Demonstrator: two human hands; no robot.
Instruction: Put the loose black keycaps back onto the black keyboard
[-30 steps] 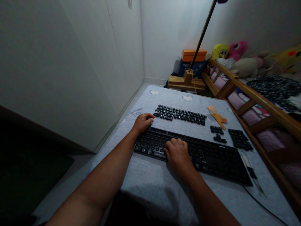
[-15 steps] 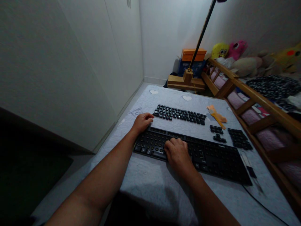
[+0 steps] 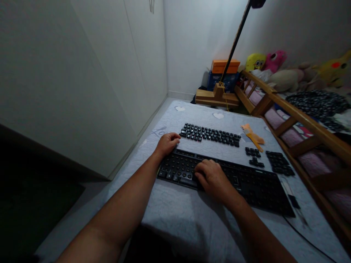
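Squarely across a pale blue, heart-patterned cloth (image 3: 175,212), a long black plastic keyboard (image 3: 263,186) lies beneath a person's right hand (image 3: 212,177), its exposed round key seats showing above a long black space bar (image 3: 187,181). The fingers of that hand bend down over the middle of the board, near the bar's right end; whether they grasp anything cannot be told, as the hand hides their tips. The left hand (image 3: 166,144) rests just beyond the board's upper left corner, fingers loosely curled and thumb close to the forefinger, beside rows of loose black keycaps (image 3: 210,134). The dim view does not show whether a keycap sits between them.

To the right, a small black keycap group (image 3: 252,152) lies above an arrow-shaped black cluster (image 3: 256,163), with a larger black keycap block (image 3: 279,162) beside them. Beyond, a yellow-handled brush (image 3: 255,140) lies over a crumpled orange cloth (image 3: 247,128). What appears to be a slim, dark-gripped metal tool (image 3: 294,201) lies by the board's right end, near a thin black cable (image 3: 309,240).
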